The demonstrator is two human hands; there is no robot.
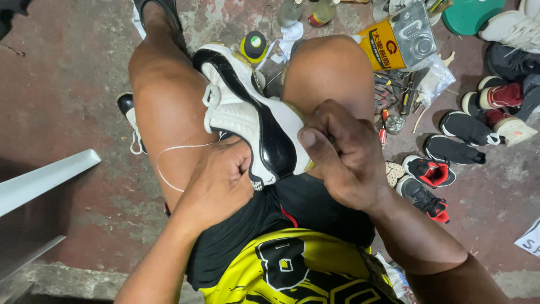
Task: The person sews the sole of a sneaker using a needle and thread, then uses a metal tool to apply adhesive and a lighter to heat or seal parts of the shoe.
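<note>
A white and black sneaker (247,112) lies wedged between my knees, its heel pointing toward me. My right hand (343,157) clamps the heel end from the right, thumb pressed on the black patent part. My left hand (219,183) is closed against the sneaker's left side near the heel, fingers curled in. A thin white thread (169,155) loops from my left hand across my left thigh. Whatever my left fingers pinch is hidden.
Several shoes (450,146) lie on the red floor at right. A yellow tin (396,39), bottles (323,11), a small yellow-capped jar (254,45) and hand tools (394,90) sit beyond my knees. A white board (45,177) juts in at left.
</note>
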